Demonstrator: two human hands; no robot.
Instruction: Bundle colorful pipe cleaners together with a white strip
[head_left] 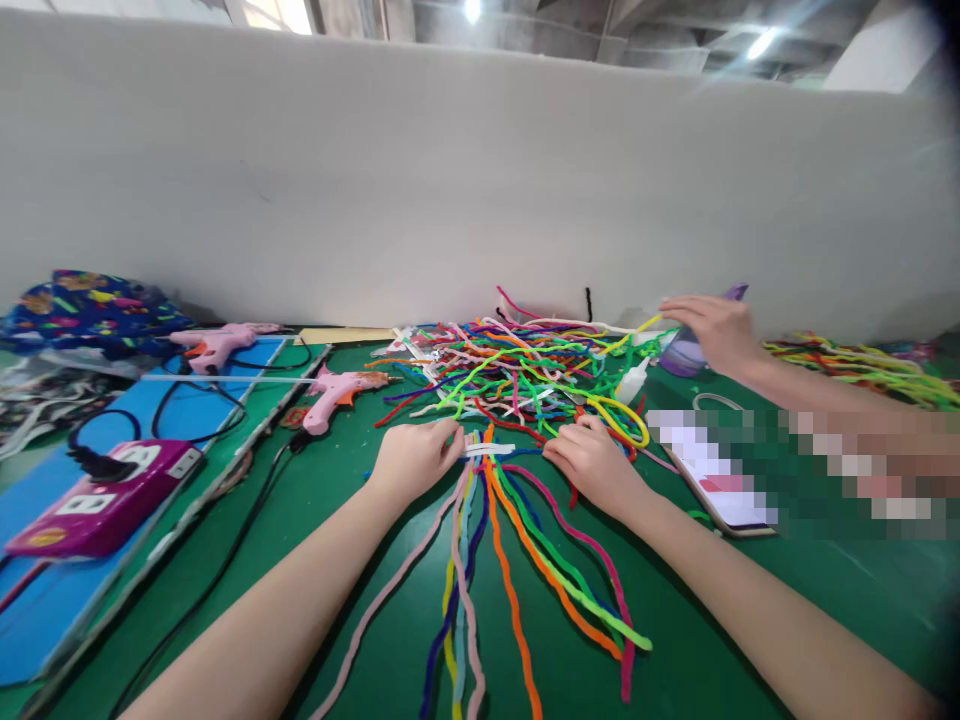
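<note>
Several fuzzy coloured stems (504, 560) fan out toward me over the green table (405, 650), gathered at their far end by a white strip (489, 450) and a blue stem (527, 453) lying crosswise. My left hand (420, 458) is closed at the left end of this crosspiece, fingertips pressed together. On the right side, my right hand (589, 465) pinches the blue stem's end between thumb and fingers. Beyond both hands lies a tangled heap of many-coloured stems (517, 365).
Pink glue guns (330, 393) and a magenta power strip (105, 500) with cables are on the left. At right are a glue bottle (632, 382), a purple tape dispenser (681, 355), a phone (720, 480) and another person's hand (709, 325) holding a yellow stem.
</note>
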